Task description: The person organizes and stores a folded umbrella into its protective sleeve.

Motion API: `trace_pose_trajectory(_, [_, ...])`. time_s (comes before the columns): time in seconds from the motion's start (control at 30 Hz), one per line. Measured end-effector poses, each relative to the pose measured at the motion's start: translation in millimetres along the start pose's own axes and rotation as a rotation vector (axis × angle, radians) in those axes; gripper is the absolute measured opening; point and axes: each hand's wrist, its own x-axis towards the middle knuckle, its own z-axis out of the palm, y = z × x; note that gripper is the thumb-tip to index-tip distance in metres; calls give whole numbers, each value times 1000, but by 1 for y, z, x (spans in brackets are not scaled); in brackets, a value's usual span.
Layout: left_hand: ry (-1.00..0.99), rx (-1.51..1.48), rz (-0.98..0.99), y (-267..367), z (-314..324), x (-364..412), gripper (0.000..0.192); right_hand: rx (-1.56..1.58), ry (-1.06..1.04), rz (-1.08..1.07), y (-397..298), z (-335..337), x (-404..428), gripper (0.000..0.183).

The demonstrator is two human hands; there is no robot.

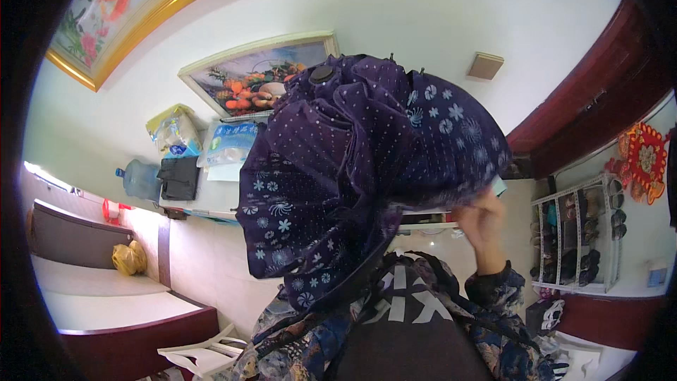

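Observation:
A dark purple folding umbrella (338,153) fills the middle of the view, partly spread, its canopy loose and creased. White dots cover it, with pale blue flowers and swirls near the border. A round black cap (321,74) marks its top, and small rib tips stick up along the far edge. At the canopy's right lower edge is my right hand (484,222), slightly blurred, its bent fingers pinching the rim. My left hand is out of sight; its sleeve (301,333) runs up beneath the canopy. The umbrella's handle is hidden too.
Beyond the umbrella, a white table (222,202) bears a black bag (179,178) and plastic packages, near a blue water jug (143,179). A fruit picture (254,82) leans behind. A shoe rack (576,233) stands right, a white chair (203,352) lower left.

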Motion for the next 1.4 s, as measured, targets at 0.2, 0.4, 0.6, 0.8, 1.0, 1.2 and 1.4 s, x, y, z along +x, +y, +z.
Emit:
trace_pose_trajectory(0.2, [1,3,-25,-2,-1,-17,20,-868,119,-737,-40,31,-17,58])
trace_pose_trajectory(0.4, [-14,10,-56,-13,-4,-26,18,-1462,-324,-948,-17,118,-12,49])
trace_pose_trajectory(0.6, [-50,25,-64,-10,2,-25,16,-1295,-270,-750,-15,127,4,27])
trace_pose_trajectory(0.8, [-91,12,-84,-18,5,-20,14,-1309,-213,-925,-10,130,22,21])
trace_pose_trajectory(1.0, [-58,22,-94,-14,0,-32,13,-1240,-170,-722,-12,145,16,45])
trace_pose_trajectory(1.2, [-56,16,-101,-15,-6,-37,12,-1448,-35,-782,-8,135,22,38])
trace_pose_trajectory(1.4, [-51,16,-102,-15,-9,-40,12,-1452,1,-885,-6,121,27,33])
